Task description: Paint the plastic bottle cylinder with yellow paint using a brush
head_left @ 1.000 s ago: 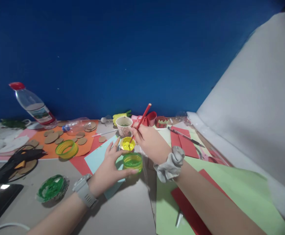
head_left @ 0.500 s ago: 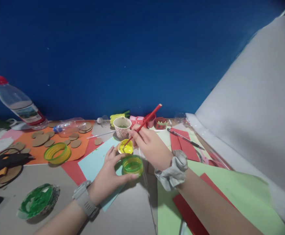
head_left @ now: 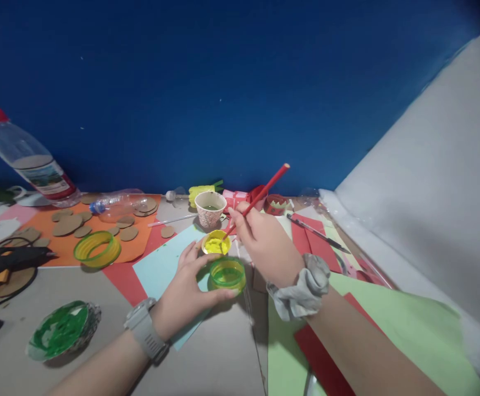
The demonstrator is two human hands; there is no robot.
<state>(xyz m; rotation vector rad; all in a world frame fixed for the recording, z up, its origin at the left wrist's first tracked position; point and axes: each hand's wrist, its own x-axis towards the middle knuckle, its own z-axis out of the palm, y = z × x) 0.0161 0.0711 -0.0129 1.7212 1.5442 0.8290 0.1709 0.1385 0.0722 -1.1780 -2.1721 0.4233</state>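
Note:
My right hand (head_left: 264, 236) pinches a red-handled paintbrush (head_left: 266, 188), its lower end dipping into a small cup of yellow paint (head_left: 216, 242). Between the thumb and fingers of my left hand (head_left: 196, 280) is a ring cut from a plastic bottle (head_left: 227, 274), painted green and yellow. The fingertips of that hand lie close against the paint cup; whether they touch it I cannot tell. Just behind the yellow paint stands a patterned paper cup (head_left: 210, 209) with murky liquid inside.
A second painted ring (head_left: 97, 249) and several cardboard discs (head_left: 67, 225) lie on orange paper at left. Nearer sits a dish of green paint (head_left: 60, 331). A red-capped bottle (head_left: 33, 159) stands far left. A pen (head_left: 318, 232) rests on red paper at right.
The brush handle has shifted slightly right and up, its tip moving across the yellow paint. Both hands and the held ring sit slightly further right; the view has also tilted a little.

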